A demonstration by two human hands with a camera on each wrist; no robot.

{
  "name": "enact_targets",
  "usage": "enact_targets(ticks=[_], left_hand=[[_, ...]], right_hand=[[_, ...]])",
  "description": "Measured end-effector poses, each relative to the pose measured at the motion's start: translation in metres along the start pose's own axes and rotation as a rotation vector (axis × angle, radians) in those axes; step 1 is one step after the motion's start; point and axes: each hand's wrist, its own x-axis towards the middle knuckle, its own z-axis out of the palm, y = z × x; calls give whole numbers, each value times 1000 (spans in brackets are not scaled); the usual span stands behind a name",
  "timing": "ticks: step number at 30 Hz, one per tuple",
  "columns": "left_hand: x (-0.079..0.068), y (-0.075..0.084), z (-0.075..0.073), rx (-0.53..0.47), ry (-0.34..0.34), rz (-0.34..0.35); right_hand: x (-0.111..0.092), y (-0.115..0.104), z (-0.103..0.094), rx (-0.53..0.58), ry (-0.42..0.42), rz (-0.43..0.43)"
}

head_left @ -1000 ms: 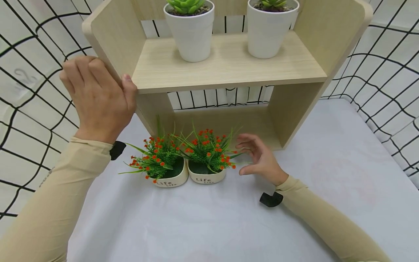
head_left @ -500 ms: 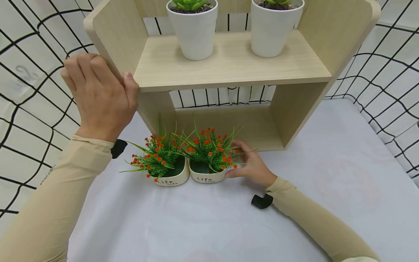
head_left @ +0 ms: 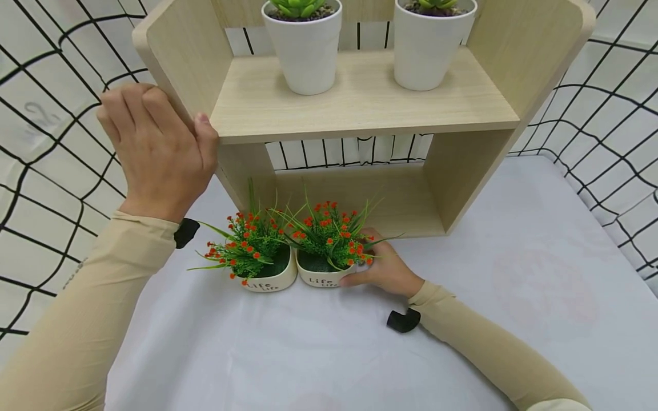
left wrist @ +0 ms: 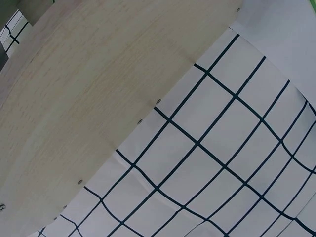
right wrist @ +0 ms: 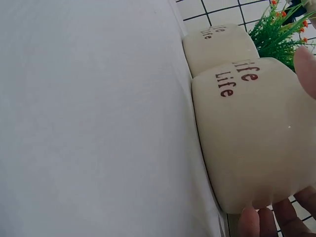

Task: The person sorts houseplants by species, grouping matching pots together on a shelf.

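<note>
At the upper left in the head view, my left hand [head_left: 159, 148] grips the side panel of a two-tier wooden shelf [head_left: 360, 108], thumb lying at its front edge. The left wrist view has the panel's outer face [left wrist: 98, 98] but not the hand. My right hand [head_left: 385, 271] holds the right-hand potted plant [head_left: 325, 278], a cream oval pot with red flowers and "Life" lettering. Thumb and fingertips rest on opposite sides of that pot [right wrist: 261, 133] in the right wrist view. A matching potted plant [head_left: 272, 283] stands against it on the left.
Two white pots with green succulents, one left [head_left: 308, 57] and one right [head_left: 426, 51], stand on the upper tier. The lower tier [head_left: 401, 194] is behind the flowers. A black wire grid [head_left: 612, 128] borders the white-covered table [head_left: 308, 354].
My right hand has moved left to the right-hand flower pot and closed its thumb and fingers around it. The left hand stays on the shelf's side panel. Both pots look unmoved.
</note>
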Motion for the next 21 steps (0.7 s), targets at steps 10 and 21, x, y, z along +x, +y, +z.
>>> enact_targets(ticks=[10,21], left_hand=[[1,0,0,-3,2,4],[-1,0,-3,2,-8,10]], right_hand=[[-1,-6,6,-106,57,16],[-3,-11,4,-198,104,-2]])
